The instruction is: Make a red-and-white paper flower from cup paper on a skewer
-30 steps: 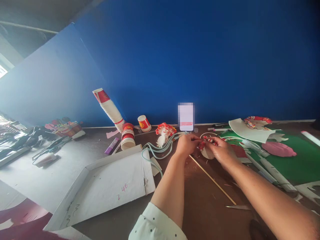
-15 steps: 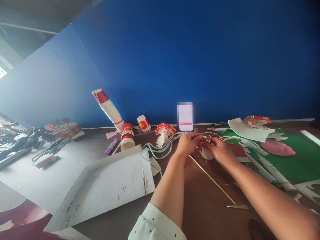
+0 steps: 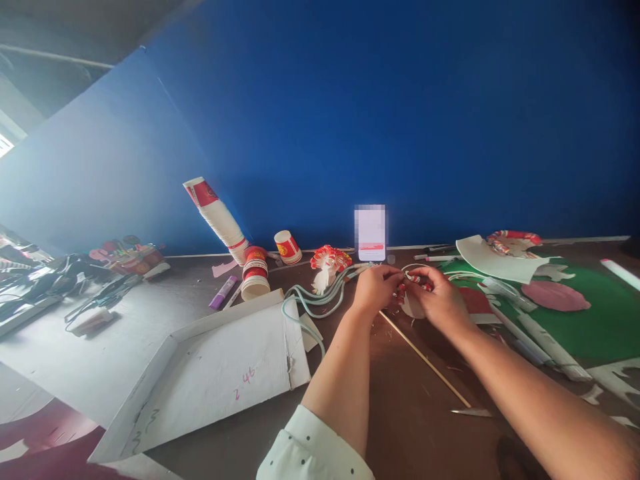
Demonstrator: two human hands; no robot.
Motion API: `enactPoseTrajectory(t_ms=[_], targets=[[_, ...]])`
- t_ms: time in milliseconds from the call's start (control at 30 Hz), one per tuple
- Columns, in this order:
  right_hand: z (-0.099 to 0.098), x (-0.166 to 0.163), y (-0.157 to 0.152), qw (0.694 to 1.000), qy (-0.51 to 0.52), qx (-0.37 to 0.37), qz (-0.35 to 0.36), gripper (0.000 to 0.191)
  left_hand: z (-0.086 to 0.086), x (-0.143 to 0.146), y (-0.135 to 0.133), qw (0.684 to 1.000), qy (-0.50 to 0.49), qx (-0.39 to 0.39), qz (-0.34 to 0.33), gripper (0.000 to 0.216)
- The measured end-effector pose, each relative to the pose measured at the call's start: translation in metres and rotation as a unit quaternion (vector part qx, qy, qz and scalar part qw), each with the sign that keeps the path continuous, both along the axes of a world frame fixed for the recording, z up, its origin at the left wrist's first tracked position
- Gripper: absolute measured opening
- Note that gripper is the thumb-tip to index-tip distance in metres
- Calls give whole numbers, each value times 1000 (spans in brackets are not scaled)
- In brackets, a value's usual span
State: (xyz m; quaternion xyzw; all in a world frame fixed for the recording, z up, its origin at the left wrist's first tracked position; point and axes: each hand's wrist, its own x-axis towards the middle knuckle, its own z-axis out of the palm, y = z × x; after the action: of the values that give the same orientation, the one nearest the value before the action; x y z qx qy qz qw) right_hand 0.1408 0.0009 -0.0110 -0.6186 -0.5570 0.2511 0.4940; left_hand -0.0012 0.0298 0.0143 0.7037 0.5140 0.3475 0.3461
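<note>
Both my hands meet over the brown table near the blue wall. My left hand [image 3: 374,289] and my right hand [image 3: 436,297] have their fingers pinched on a small red and white cut paper cup piece [image 3: 413,295] held between them. Its white round part shows just below my fingertips. A thin wooden stick [image 3: 425,360] lies on the table under my hands, running toward the lower right. Curled pale green paper strips [image 3: 315,300] lie just left of my left hand.
A flat white cardboard tray [image 3: 215,373] lies at the lower left. A leaning stack of paper cups [image 3: 217,217], more red cups [image 3: 255,270] and a purple glue stick [image 3: 223,291] stand behind it. Green sheet [image 3: 595,320] with pink cutout [image 3: 555,295] and markers fills the right. A phone [image 3: 371,232] leans on the wall.
My hands have shifted slightly up and closer together on the paper cup piece; the fingers keep working it. Nothing else on the table has moved.
</note>
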Motion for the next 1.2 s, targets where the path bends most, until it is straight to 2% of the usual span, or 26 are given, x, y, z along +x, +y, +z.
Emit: enactPoseTrajectory(t_ms=[867,1200], targets=[[-3,0,0,1000,-11,-5,2,36,-3,0,2,999,-44,-27,1,21],[-3,2,1,1000,1,-16,10,35,-5,1,3,999,-48,-8,-7,20]])
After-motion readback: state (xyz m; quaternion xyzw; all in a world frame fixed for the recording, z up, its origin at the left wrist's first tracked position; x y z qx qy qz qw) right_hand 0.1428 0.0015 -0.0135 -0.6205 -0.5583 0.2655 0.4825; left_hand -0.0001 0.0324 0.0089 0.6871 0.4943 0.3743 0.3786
